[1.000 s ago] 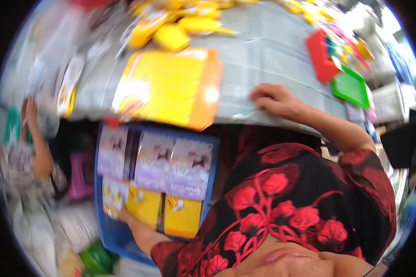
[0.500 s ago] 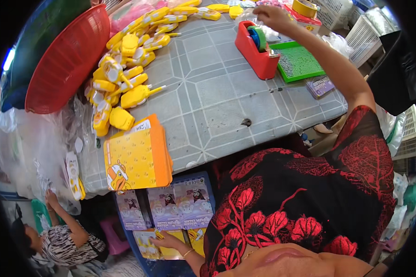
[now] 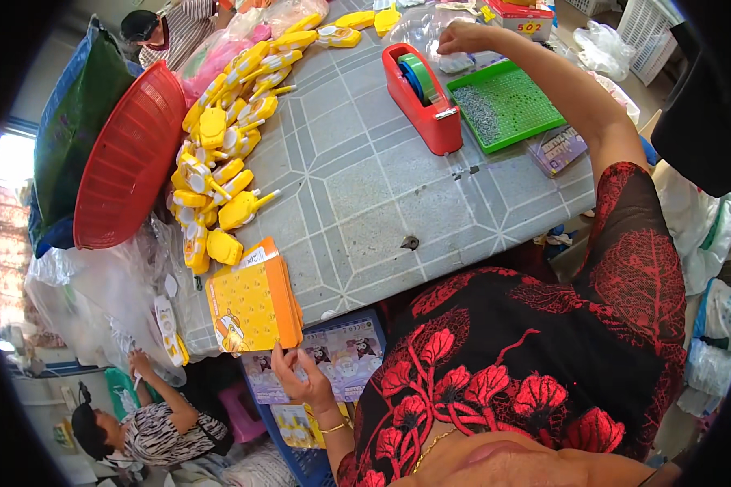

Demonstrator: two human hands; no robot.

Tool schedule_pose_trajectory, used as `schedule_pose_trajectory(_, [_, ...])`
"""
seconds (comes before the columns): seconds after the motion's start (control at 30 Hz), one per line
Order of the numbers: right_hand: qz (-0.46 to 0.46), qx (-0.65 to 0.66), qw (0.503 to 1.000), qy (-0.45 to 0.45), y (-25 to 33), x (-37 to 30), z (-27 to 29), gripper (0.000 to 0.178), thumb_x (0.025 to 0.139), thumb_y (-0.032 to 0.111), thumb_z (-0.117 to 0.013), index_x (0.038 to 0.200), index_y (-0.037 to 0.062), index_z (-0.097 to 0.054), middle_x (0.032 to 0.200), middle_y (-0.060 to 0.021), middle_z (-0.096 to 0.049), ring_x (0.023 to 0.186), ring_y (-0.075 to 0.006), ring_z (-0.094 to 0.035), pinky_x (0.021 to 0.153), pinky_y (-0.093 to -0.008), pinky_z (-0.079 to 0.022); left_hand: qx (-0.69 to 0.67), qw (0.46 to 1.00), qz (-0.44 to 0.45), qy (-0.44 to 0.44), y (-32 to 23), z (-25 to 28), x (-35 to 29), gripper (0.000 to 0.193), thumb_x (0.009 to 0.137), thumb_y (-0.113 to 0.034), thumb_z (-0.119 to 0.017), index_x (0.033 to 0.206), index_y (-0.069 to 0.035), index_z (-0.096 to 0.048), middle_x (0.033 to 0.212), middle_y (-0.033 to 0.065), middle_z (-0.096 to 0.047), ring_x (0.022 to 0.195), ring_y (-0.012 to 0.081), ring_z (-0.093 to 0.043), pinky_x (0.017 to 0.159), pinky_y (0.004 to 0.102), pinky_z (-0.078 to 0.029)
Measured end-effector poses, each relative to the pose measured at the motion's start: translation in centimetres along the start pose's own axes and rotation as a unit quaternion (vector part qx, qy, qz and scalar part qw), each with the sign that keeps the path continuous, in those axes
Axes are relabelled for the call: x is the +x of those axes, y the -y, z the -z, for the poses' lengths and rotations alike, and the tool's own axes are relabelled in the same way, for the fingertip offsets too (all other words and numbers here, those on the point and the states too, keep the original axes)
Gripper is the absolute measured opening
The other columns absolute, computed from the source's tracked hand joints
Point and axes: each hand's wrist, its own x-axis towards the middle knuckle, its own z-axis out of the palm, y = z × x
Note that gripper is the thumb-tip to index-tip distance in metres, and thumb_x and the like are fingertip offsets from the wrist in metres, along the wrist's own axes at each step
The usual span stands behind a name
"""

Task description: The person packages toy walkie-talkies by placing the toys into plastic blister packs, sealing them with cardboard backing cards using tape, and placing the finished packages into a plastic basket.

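At the near left corner of the table lies a stack of yellow and orange printed cards point(image 3: 248, 308) with a cartoon duck. My left hand point(image 3: 307, 380) is at its lower edge, fingers apart, a fingertip at the cards. Across the table, my right hand point(image 3: 465, 39) is closed with bent fingers beside a clear plastic bag point(image 3: 410, 28); whatever its fingers hold is hidden. Close to it stand a red tape dispenser point(image 3: 430, 122) with green and blue rolls and a green tray point(image 3: 536, 114) of small metal pieces. Below the left hand, a blue crate point(image 3: 313, 467) holds purple and yellow printed cards point(image 3: 341, 357).
Yellow-and-white plastic toys point(image 3: 211, 191) are heaped along the table's left side. A red basket point(image 3: 130, 154) leans beyond them. A purple pack point(image 3: 556, 150) lies by the tray. Another person point(image 3: 154, 426) sits at the lower left, and one more point(image 3: 166, 36) is at the far left.
My left hand has risen from the crate's yellow cards to the card stack. My right hand stays at the far side, its fingers now bent downward. The whole view has shifted.
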Motion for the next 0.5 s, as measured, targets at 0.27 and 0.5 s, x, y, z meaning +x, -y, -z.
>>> schedule_pose_trajectory(0.27, [-0.003,0.109,0.993,-0.040,-0.4,1.3,2.9,0.021,0.082,0.022,-0.061,0.084,0.0014,-0.066,0.077,-0.0067,-0.066,0.071,-0.0163,-0.061,0.067,-0.0307,-0.048,-0.066,0.980,-0.175,0.063,-7.9,-3.9,8.6,0.029,0.080,0.006,-0.062,0.108,0.005,-0.057,0.094,0.0169,-0.066,0.079,0.0262,-0.066,0.071,0.0326,-0.053])
schedule_pose_trajectory(0.5, [0.104,-0.031,0.982,-0.155,-0.5,1.6,5.1,0.022,0.087,0.024,-0.047,0.090,0.0055,-0.059,0.087,-0.0169,-0.061,0.082,-0.0331,-0.059,0.073,-0.0447,-0.044,-0.162,0.921,-0.316,0.163,-13.3,-9.2,14.1,0.033,0.075,0.004,-0.067,0.107,0.002,-0.059,0.090,0.0166,-0.065,0.076,0.0282,-0.066,0.068,0.0321,-0.052])
